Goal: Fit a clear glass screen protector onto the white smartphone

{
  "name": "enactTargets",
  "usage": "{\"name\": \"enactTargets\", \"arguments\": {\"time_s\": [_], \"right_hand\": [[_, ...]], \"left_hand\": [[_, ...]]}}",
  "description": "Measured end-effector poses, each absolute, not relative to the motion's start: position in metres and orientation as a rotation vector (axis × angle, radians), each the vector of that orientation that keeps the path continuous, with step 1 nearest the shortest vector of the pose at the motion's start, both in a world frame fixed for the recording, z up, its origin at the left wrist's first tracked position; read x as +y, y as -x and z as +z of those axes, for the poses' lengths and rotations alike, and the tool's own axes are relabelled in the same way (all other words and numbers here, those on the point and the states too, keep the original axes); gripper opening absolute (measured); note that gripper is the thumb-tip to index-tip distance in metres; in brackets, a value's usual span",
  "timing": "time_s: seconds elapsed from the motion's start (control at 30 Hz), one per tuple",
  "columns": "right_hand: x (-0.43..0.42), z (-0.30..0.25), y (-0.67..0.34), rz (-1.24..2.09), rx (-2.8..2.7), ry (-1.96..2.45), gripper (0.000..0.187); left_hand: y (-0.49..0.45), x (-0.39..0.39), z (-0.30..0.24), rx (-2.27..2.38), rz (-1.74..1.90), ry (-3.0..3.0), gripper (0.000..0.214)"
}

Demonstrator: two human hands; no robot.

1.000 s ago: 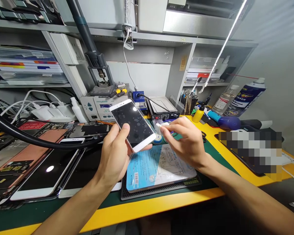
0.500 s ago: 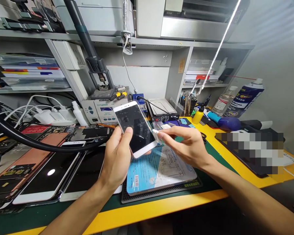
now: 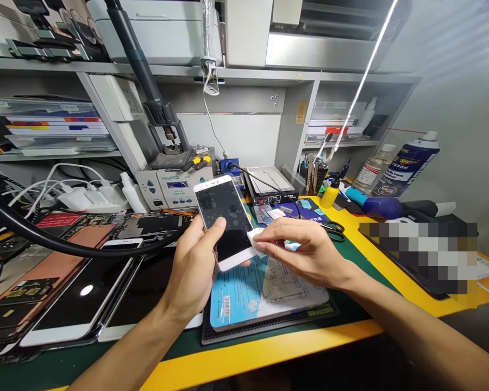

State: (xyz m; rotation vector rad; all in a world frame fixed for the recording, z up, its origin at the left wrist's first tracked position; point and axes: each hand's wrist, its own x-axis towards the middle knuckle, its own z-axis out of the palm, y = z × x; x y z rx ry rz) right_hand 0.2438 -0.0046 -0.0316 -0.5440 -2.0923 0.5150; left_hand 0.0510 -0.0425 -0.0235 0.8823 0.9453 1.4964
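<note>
My left hand (image 3: 193, 266) grips a white phone (image 3: 224, 217) with a dark screen, held tilted above the bench with the thumb on the glass. My right hand (image 3: 305, 252) pinches a small white wipe (image 3: 255, 239) and presses it against the phone's lower right edge. Below both hands a blue and white sheet (image 3: 264, 285) lies on a black mat (image 3: 269, 317).
Several phones and screens (image 3: 77, 288) lie at the left, crossed by a thick black hose (image 3: 65, 244). A rework station (image 3: 173, 184) and a hot plate (image 3: 269, 184) stand behind. Scissors (image 3: 334, 228), a yellow bottle (image 3: 330, 193) and a spray can (image 3: 407, 163) sit right.
My right hand has brought the wipe down and left onto the phone's lower edge. My left hand has turned the phone more upright and lowered it slightly.
</note>
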Motion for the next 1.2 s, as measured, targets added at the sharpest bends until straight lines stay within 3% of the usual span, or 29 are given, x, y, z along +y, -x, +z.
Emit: {"name": "enactTargets", "arguments": {"time_s": [0.33, 0.5, 0.73, 1.2], "right_hand": [[-0.005, -0.024, -0.244, 0.595, -1.892, 0.663, 0.009], [0.007, -0.019, -0.251, 0.852, -1.537, 0.922, 0.023], [0.010, -0.022, -0.254, 1.284, -1.718, 0.976, 0.023], [-0.004, -0.021, -0.247, 1.520, -1.760, 0.889, 0.031]], "left_hand": [[-0.050, -0.044, -0.026, 0.840, 1.445, -0.974, 0.038], [-0.052, -0.046, -0.028, 0.977, 1.542, -1.079, 0.037], [-0.048, -0.045, -0.027, 1.114, 1.628, -1.089, 0.033], [-0.049, -0.047, -0.019, 1.051, 1.542, -1.007, 0.023]]}}
